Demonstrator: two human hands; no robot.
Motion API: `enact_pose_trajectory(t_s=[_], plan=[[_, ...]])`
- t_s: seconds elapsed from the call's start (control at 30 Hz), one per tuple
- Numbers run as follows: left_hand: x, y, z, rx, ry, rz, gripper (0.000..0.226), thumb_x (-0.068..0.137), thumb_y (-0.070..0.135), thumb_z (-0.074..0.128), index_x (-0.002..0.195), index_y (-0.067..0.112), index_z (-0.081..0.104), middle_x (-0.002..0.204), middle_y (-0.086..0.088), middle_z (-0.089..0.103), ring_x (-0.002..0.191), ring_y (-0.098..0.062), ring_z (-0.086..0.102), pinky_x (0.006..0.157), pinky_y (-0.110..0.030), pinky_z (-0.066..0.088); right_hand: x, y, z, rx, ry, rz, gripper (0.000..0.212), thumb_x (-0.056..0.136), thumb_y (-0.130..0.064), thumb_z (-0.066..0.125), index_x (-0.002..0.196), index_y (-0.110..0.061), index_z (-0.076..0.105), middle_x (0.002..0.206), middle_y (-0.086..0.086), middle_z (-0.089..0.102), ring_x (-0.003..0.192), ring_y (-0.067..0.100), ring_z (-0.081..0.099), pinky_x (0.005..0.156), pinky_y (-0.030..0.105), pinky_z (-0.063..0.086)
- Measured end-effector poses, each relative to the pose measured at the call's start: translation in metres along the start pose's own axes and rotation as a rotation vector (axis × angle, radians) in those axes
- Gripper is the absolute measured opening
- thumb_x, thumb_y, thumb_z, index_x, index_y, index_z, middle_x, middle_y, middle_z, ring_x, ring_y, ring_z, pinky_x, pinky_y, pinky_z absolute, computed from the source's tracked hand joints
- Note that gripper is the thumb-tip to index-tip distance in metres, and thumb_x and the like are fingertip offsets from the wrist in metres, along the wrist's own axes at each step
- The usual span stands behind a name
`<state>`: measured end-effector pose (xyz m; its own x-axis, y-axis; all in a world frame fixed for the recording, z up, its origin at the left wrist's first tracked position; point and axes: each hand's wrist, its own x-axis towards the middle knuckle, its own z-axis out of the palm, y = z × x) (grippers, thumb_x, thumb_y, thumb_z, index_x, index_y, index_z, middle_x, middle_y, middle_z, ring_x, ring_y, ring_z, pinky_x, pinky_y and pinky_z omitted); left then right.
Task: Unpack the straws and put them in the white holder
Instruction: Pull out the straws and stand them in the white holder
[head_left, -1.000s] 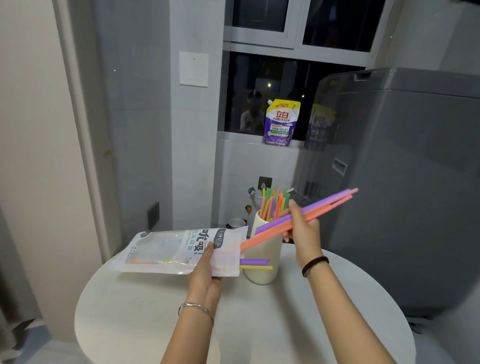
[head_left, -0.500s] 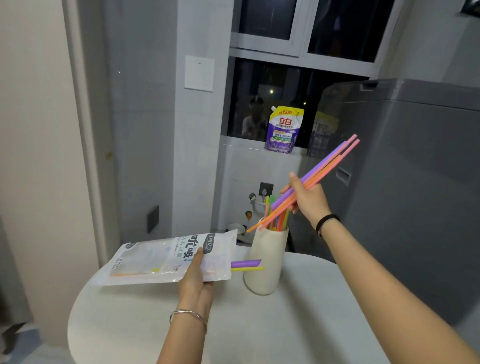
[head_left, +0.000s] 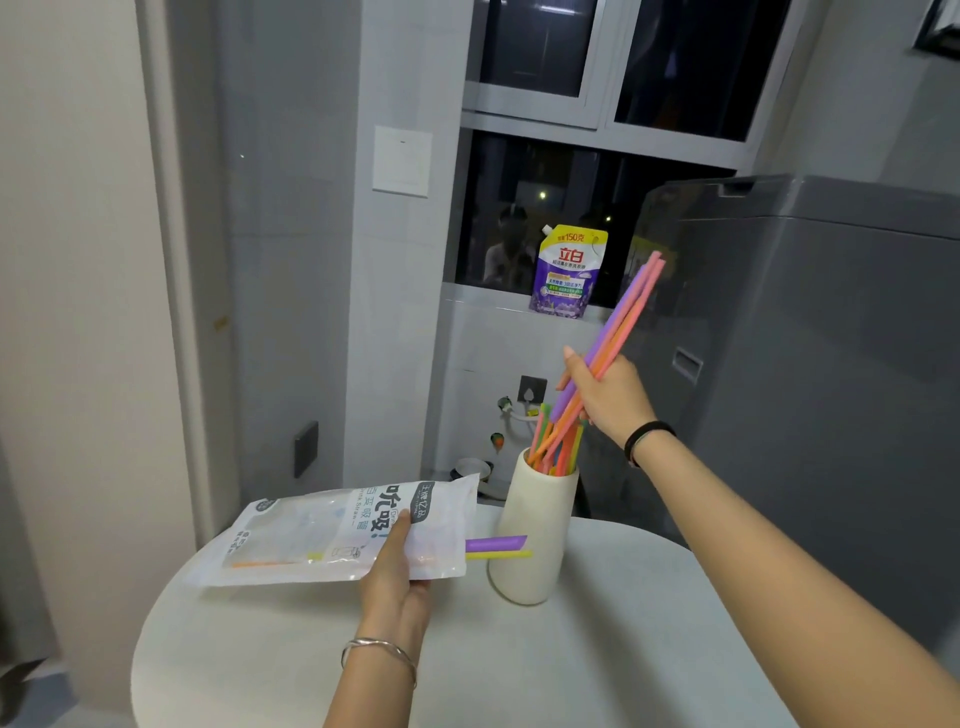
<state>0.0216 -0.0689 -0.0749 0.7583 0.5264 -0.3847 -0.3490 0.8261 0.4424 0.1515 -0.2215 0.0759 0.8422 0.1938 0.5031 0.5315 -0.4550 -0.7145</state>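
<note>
- Standing upright on the round white bench (head_left: 571, 649), toward its far edge, the white holder (head_left: 537, 525) is seen with several coloured straws (head_left: 541, 427) lodged in it.
- A bundle of long straws (head_left: 628, 306), purple, orange and pink, is gripped by the right hand (head_left: 605, 392), with the fingers curled round its lower half. A black band (head_left: 647, 436) is worn on that wrist.
- The bundle is held tilted, with its upper ends up and to the right. The orange lower ends are at the holder's mouth, while the purple one stops above the rim.
- The straw packet (head_left: 343, 530) is held by the left hand (head_left: 397, 577), pinched with the thumb laid on top and the fingers hidden beneath. It is kept roughly level, left of the holder. Whether it touches the bench cannot be told.
- A purple straw (head_left: 496, 543) and a yellow straw (head_left: 498, 554) are seen sticking out of the packet's open end. They cross in front of the holder's side, and contact cannot be judged.
- Further orange and yellow straws are made out through the packet's clear panel.
- A silver bangle (head_left: 379, 652) is worn on the left wrist.
- Behind, a purple detergent pouch (head_left: 566, 273) is stood on the window ledge. A grey washing machine (head_left: 805, 364) is noted at right.
</note>
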Motion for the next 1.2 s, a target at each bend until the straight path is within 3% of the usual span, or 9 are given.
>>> enact_pose_trajectory(t_s=[0.2, 0.37, 0.47, 0.6, 0.7, 0.87, 1.07, 1.13, 1.2], plan=[[-0.003, 0.001, 0.0, 0.002, 0.002, 0.007, 0.047, 0.092, 0.005, 0.059, 0.138, 0.01, 0.05, 0.136, -0.009, 0.058, 0.086, -0.015, 0.062, 0.083, -0.037, 0.051, -0.003, 0.006, 0.018, -0.216, -0.08, -0.026, 0.044, 0.092, -0.048, 0.042, 0.061, -0.024, 0.061, 0.055, -0.008, 0.059, 0.053, 0.012, 0.062, 0.054, 0.024, 0.05], [-0.002, 0.003, -0.002, 0.007, 0.0, 0.0, 0.047, 0.092, 0.005, 0.059, 0.138, 0.009, 0.05, 0.137, -0.009, 0.058, 0.106, -0.02, 0.058, 0.083, -0.037, 0.051, -0.007, 0.023, 0.031, -0.281, -0.145, 0.034, 0.046, 0.089, -0.054, 0.044, 0.067, -0.021, 0.067, 0.07, -0.002, 0.062, 0.071, 0.017, 0.064, 0.068, 0.031, 0.056], [-0.003, 0.004, -0.001, 0.003, 0.006, 0.009, 0.048, 0.092, 0.005, 0.059, 0.138, 0.01, 0.049, 0.137, -0.01, 0.058, 0.107, -0.021, 0.057, 0.088, -0.039, 0.048, -0.006, 0.035, 0.037, -0.299, -0.084, 0.02, 0.036, 0.085, -0.052, 0.053, 0.074, -0.023, 0.071, 0.093, -0.004, 0.048, 0.099, 0.016, 0.04, 0.095, 0.041, 0.04], [-0.004, 0.004, -0.001, 0.006, 0.015, 0.008, 0.047, 0.092, 0.005, 0.059, 0.137, 0.01, 0.049, 0.137, -0.01, 0.058, 0.107, -0.021, 0.057, 0.091, -0.041, 0.047, -0.01, 0.038, 0.038, -0.232, -0.097, -0.025, 0.008, 0.077, -0.046, 0.067, 0.076, -0.038, 0.065, 0.108, -0.004, 0.049, 0.114, 0.019, 0.032, 0.1, 0.036, 0.023], [-0.004, 0.004, 0.0, 0.01, 0.022, 0.009, 0.045, 0.092, 0.005, 0.059, 0.135, 0.01, 0.05, 0.137, -0.01, 0.058, 0.108, -0.022, 0.057, 0.098, -0.043, 0.046, -0.008, 0.039, 0.037, -0.188, -0.084, -0.035, 0.011, 0.077, -0.043, 0.069, 0.084, -0.036, 0.067, 0.116, -0.005, 0.052, 0.12, 0.019, 0.034, 0.096, 0.032, 0.02], [-0.003, 0.003, 0.0, 0.014, 0.02, 0.0, 0.047, 0.091, 0.005, 0.06, 0.136, 0.009, 0.05, 0.137, -0.01, 0.058, 0.109, -0.021, 0.057, 0.099, -0.042, 0.046, -0.011, 0.034, 0.032, -0.086, -0.072, -0.096, 0.042, 0.082, -0.031, 0.067, 0.121, -0.026, 0.054, 0.122, -0.004, 0.051, 0.12, 0.018, 0.045, 0.102, 0.044, 0.041], [-0.005, 0.002, 0.001, 0.013, 0.046, 0.001, 0.045, 0.09, 0.006, 0.062, 0.133, 0.011, 0.052, 0.135, -0.009, 0.059, 0.107, -0.022, 0.059, 0.093, -0.041, 0.048, -0.018, 0.035, 0.029, -0.553, -0.175, -0.25, 0.035, 0.094, -0.037, 0.046, 0.126, -0.025, 0.056, 0.141, -0.001, 0.047, 0.134, 0.019, 0.035, 0.117, 0.04, 0.012], [-0.005, 0.002, 0.001, 0.01, 0.055, -0.003, 0.044, 0.089, 0.007, 0.063, 0.131, 0.012, 0.053, 0.134, -0.009, 0.06, 0.105, -0.021, 0.059, 0.092, -0.039, 0.048, -0.034, 0.029, 0.03, -0.348, -0.022, -0.259, 0.028, 0.094, -0.03, 0.047, 0.117, -0.022, 0.061, 0.129, -0.002, 0.055, 0.125, 0.017, 0.044, 0.114, 0.038, 0.024], [-0.005, 0.003, 0.002, 0.004, 0.058, -0.002, 0.044, 0.089, 0.009, 0.064, 0.132, 0.012, 0.053, 0.134, -0.008, 0.06, 0.105, -0.02, 0.059, 0.091, -0.038, 0.049, -0.059, 0.018, 0.036, 0.031, 0.186, -0.217, 0.016, 0.093, -0.022, 0.05, 0.096, -0.019, 0.066, 0.098, -0.008, 0.062, 0.098, 0.005, 0.057, 0.092, 0.022, 0.042]])
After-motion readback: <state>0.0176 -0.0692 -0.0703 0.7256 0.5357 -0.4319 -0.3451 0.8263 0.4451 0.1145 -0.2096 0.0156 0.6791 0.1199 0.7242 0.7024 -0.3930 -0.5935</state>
